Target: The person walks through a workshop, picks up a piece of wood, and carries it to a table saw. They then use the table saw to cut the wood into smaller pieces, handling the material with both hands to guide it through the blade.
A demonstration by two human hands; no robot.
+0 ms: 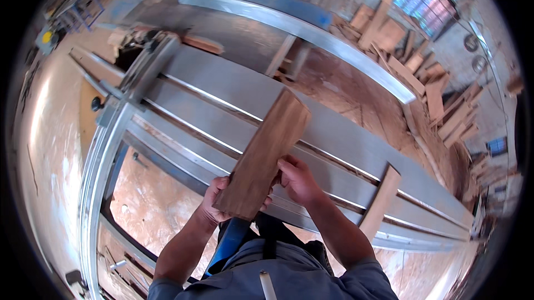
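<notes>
A brown wooden board (266, 152) lies tilted across the grey metal saw table (222, 85), its far end pointing up and right. My left hand (214, 202) grips the board's near end from below and the left. On the right edge near that same end, my right hand (296, 180) holds the board with curled fingers. Both hands are over the table's near rail.
A narrow wood strip (381, 201) lies across the table rails to the right. A saw carriage with a black knob (136, 69) sits at the table's left end. Cut wood offcuts (411, 66) are piled on the sawdust floor at upper right.
</notes>
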